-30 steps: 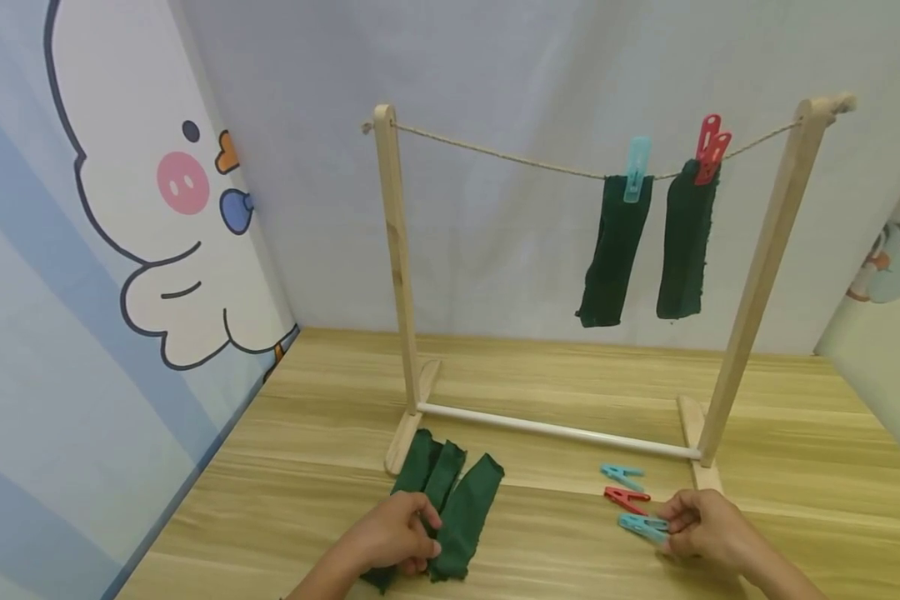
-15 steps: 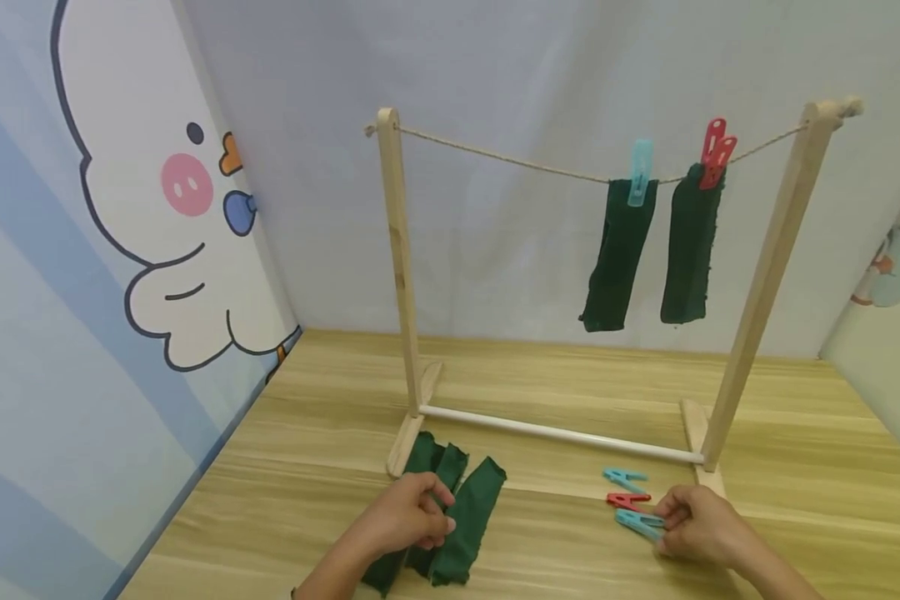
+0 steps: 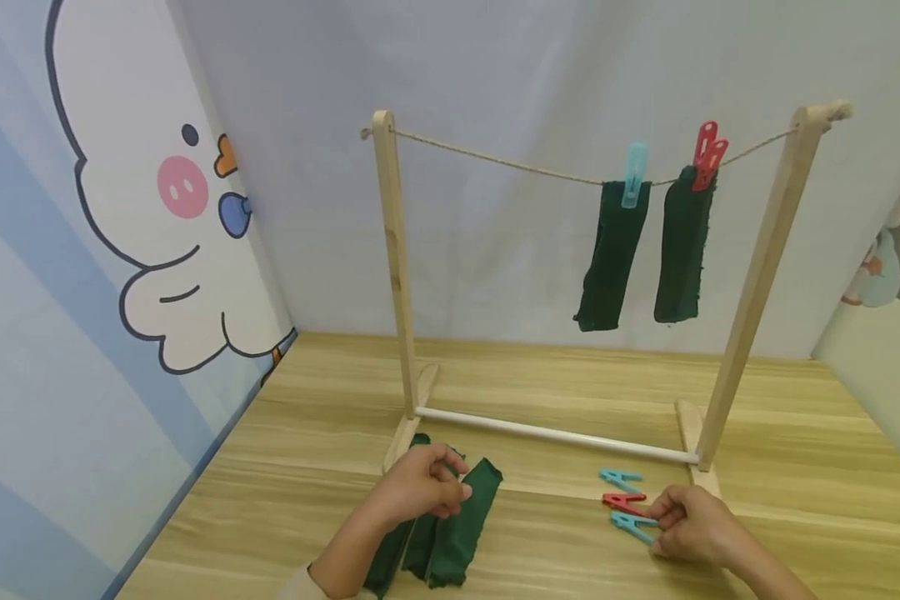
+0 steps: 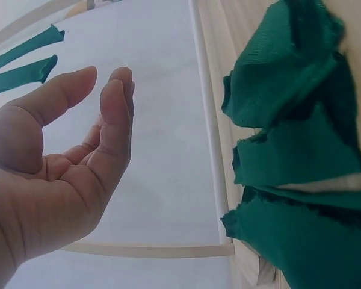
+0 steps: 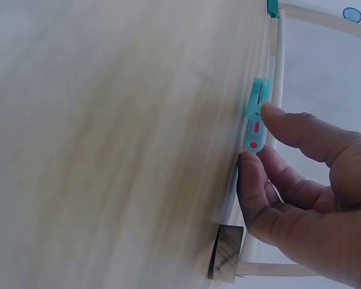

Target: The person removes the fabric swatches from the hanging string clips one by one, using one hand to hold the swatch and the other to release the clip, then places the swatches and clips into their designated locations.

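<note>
My left hand [image 3: 427, 483] hovers over several dark green cloth strips [image 3: 465, 525] on the wooden table. In the left wrist view this hand [image 4: 66, 156] holds nothing, its fingers loosely bent and the thumb apart from them. My right hand [image 3: 693, 525] is at a light blue clothespin [image 3: 630, 525], thumb and forefinger about its handle ends. Close up, the thumb touches the clothespin [image 5: 257, 114]. Beside it lie a red clothespin [image 3: 622, 502] and another blue clothespin [image 3: 619, 477].
Behind the hands stands a wooden frame [image 3: 757, 283] with a rope [image 3: 495, 158] across its top and a white bar [image 3: 555, 435] low down. From the rope hang two green strips [image 3: 613, 258], under a blue clothespin [image 3: 634, 175] and red clothespins [image 3: 708, 158].
My left hand has risen off the cloth strips and moved up and right. The blue clothespin at my right hand has turned and shifted slightly left.
</note>
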`<action>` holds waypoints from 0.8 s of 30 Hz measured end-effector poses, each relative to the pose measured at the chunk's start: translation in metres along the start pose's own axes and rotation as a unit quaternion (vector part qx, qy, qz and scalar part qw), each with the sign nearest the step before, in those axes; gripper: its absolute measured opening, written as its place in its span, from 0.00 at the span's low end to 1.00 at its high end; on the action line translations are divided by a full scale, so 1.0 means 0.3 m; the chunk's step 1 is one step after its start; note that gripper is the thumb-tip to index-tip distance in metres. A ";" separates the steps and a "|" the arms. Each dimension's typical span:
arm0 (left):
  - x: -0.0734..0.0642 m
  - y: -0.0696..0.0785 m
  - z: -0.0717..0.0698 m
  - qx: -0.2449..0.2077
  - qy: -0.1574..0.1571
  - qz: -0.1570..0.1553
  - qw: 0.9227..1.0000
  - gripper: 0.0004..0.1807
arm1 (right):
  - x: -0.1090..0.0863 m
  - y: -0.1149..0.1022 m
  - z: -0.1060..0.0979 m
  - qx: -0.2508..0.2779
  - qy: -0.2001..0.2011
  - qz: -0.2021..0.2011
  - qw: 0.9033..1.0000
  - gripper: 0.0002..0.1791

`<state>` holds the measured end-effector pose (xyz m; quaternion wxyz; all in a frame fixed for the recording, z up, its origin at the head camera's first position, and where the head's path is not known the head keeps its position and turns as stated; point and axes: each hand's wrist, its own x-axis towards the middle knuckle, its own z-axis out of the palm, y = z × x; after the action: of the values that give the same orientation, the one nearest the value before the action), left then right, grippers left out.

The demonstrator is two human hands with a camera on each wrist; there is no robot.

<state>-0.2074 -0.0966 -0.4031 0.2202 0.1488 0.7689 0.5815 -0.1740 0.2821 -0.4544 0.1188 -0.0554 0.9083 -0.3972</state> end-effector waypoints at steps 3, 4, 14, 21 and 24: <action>0.012 0.007 0.000 -0.003 0.000 0.002 1.000 0.15 | 0.002 -0.001 -0.004 0.006 -0.003 -0.003 1.000 0.17; 0.015 0.009 0.001 -0.004 0.000 0.002 1.000 0.15 | 0.002 -0.001 -0.007 0.010 -0.006 -0.006 1.000 0.17; 0.054 0.059 0.012 0.002 0.010 0.016 1.000 0.16 | 0.001 -0.037 -0.064 0.027 0.002 -0.044 0.999 0.14; 0.088 0.084 0.026 0.006 0.012 0.027 1.000 0.16 | 0.003 -0.088 -0.096 0.064 0.009 -0.043 0.997 0.19; 0.105 0.092 0.036 0.002 0.011 0.028 1.000 0.16 | 0.004 -0.102 -0.106 0.062 0.017 -0.047 0.997 0.19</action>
<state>-0.2297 -0.0648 -0.3843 0.1952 0.1650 0.7681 0.5871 -0.1832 0.2838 -0.4113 0.0877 -0.0835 0.8802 -0.4589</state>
